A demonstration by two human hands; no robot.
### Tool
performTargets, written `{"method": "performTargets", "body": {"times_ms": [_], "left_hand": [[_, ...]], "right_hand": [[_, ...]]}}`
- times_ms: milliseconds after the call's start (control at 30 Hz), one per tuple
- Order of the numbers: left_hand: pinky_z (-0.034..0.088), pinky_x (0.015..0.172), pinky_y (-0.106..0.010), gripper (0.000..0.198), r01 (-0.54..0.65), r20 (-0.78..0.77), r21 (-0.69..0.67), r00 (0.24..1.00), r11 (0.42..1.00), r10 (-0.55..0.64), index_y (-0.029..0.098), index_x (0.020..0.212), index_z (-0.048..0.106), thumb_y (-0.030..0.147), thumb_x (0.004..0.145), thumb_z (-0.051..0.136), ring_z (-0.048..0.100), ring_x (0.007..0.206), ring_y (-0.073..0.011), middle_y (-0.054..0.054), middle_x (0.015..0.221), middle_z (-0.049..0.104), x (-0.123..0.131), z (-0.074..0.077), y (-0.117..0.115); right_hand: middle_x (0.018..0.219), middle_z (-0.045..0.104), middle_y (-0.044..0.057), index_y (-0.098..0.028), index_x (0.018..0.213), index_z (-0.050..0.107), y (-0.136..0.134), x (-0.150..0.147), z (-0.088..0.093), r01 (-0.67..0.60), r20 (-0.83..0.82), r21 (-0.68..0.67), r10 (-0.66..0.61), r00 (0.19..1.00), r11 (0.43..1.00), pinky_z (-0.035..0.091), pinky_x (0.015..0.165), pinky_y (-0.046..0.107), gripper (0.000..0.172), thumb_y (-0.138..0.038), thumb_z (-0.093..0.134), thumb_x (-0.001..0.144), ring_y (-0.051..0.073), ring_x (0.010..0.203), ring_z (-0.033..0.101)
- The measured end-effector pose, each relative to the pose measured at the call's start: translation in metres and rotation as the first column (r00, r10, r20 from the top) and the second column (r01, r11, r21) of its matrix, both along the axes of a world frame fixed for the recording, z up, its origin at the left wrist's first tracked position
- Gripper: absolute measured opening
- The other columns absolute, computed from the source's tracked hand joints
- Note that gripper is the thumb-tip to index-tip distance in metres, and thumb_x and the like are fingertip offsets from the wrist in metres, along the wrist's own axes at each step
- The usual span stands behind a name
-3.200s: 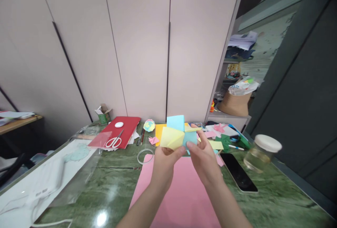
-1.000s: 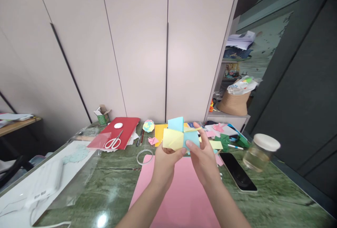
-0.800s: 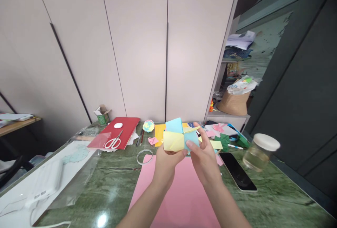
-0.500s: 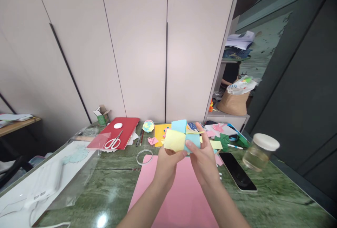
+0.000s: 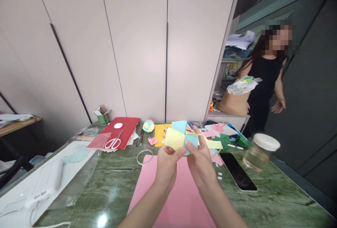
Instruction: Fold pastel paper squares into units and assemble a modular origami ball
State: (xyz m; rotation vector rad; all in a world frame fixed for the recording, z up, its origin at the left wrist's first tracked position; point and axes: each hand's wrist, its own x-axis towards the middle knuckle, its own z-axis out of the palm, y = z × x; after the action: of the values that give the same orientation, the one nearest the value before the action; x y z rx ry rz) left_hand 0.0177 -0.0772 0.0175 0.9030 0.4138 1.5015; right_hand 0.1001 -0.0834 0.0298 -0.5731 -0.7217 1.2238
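Note:
A folded paper piece point(image 5: 175, 139) with yellow and blue faces is held up between my two hands, above the far edge of a pink sheet point(image 5: 181, 193). My left hand point(image 5: 168, 163) grips its left, yellow side, thumb in front and fingers behind. On the right, blue side, the thumb of my right hand point(image 5: 201, 159) presses the front while the index finger points upward near a thin yellow edge. The fingers behind the paper are partly hidden. Just left of the pink sheet lies a clear ring-shaped tape roll point(image 5: 144, 151).
White-handled scissors point(image 5: 113, 143) rest on a red folder point(image 5: 126, 124) at the left. To the right are a black phone point(image 5: 238, 172) and a lidded jar point(image 5: 259, 154) of liquid. Paper pieces crowd the back edge. A person point(image 5: 265, 80) stands beyond the shelf.
A person has come into view at the right, behind the basket. My right hand's fingers have shifted slightly down and left on the folded paper; the left hand has barely moved.

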Motion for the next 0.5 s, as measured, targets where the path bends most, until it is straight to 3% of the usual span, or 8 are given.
{"method": "performTargets", "body": {"times_ms": [167,367,500], "left_hand": [[0.044,0.09,-0.035,0.041,-0.024,0.005,-0.019,1.0,1.0,0.024,0.016,0.107,0.064,0.013,0.067,0.072,0.06,0.103,-0.0242,-0.011,0.106,0.068,0.0,0.001,0.001],[0.043,0.092,-0.034,0.038,-0.013,0.028,0.007,1.0,1.0,0.013,0.017,0.108,0.063,0.014,0.071,0.069,0.058,0.108,-0.0234,-0.01,0.109,0.067,-0.004,0.005,-0.001],[0.042,0.092,-0.034,0.037,0.005,0.013,0.011,1.0,1.0,-0.005,0.015,0.108,0.062,0.015,0.071,0.068,0.057,0.109,-0.0238,-0.011,0.108,0.067,-0.002,0.005,-0.005]], "right_hand": [[0.11,0.062,0.002,-0.034,0.135,0.03,0.001,0.004,0.003,-0.027,0.078,0.003,0.027,0.997,1.0,0.044,0.091,0.037,0.08,-0.024,0.073,0.068,0.018,0.098,0.06],[0.079,0.067,-0.001,-0.028,0.139,0.024,0.002,0.012,0.007,-0.066,0.18,0.009,0.063,0.982,0.998,0.046,0.084,0.035,0.087,-0.024,0.074,0.068,0.016,0.076,0.063],[0.079,0.068,0.0,-0.029,0.139,0.022,0.002,0.012,0.003,-0.024,0.154,0.032,0.019,0.988,0.999,0.046,0.08,0.035,0.089,-0.024,0.074,0.067,0.016,0.072,0.063]]}}
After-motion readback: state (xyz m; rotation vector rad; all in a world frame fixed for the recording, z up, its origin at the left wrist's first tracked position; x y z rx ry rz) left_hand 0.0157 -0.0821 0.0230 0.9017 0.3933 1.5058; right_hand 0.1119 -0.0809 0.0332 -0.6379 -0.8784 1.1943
